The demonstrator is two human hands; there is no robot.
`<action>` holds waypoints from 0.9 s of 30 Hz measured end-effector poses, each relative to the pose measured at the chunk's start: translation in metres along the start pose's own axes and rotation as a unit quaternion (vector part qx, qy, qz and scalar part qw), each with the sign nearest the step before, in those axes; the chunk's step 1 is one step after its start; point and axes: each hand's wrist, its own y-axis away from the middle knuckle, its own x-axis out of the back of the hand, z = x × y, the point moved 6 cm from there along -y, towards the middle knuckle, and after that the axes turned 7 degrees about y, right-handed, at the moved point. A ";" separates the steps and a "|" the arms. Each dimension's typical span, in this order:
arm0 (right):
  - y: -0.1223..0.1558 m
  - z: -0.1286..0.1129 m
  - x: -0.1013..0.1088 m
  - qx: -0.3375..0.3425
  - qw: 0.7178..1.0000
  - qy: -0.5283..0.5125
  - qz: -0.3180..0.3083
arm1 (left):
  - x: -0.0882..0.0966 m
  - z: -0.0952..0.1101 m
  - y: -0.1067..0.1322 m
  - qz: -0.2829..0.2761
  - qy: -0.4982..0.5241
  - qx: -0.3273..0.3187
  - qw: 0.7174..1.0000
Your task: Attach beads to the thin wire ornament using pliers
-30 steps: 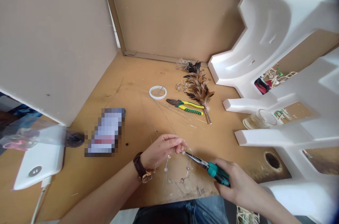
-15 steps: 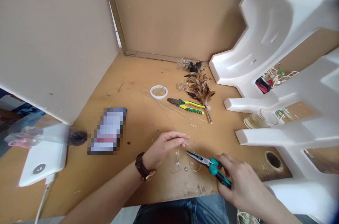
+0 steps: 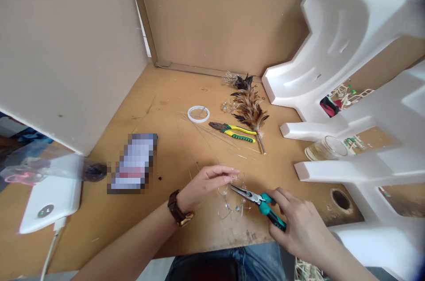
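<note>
A person's left hand (image 3: 209, 183) is pinching the top of a loose beaded wire ring (image 3: 232, 199) between thumb and fingertips, holding it just above a tan wooden table (image 3: 159, 108), with a brown-strapped wristwatch (image 3: 177, 208) circling the wrist. The right hand (image 3: 295, 223) is clenching needle-nose pliers (image 3: 265, 205) with teal handles. Compared with half a second ago, the pliers are shifting slightly up and left, and their pointed tips are now reaching in among the thin wires of the ring. The left hand is staying almost where it was.

Farther up the table, a white coil of wire (image 3: 198, 114), a pair of combination pliers (image 3: 232, 132) with yellow and green handles, and a bundle of brown feathers (image 3: 249, 110) are lying close together, with fine wire strands (image 3: 215, 139) scattered nearby. A pixelated, blurred object (image 3: 133, 161) is lying to the left.

On the right, a clear drinking glass (image 3: 327, 148) is lying tilted against white foam packaging (image 3: 345, 51), with a pale residue showing inside it. At the lower left, a clear plastic bag (image 3: 23, 172) is resting partly over a white corded device (image 3: 49, 201).
</note>
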 end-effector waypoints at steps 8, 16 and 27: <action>0.004 0.010 0.003 -0.031 0.998 -0.057 -0.016 | -0.004 0.014 0.001 -0.036 -0.085 -0.014 0.996; -0.017 -0.004 0.001 0.007 0.924 -0.383 -0.015 | -0.021 0.001 0.006 -0.201 -0.107 0.033 0.973; -0.031 -0.026 -0.009 0.032 0.901 -0.431 -0.031 | -0.009 -0.007 -0.002 -0.063 -0.068 0.040 0.995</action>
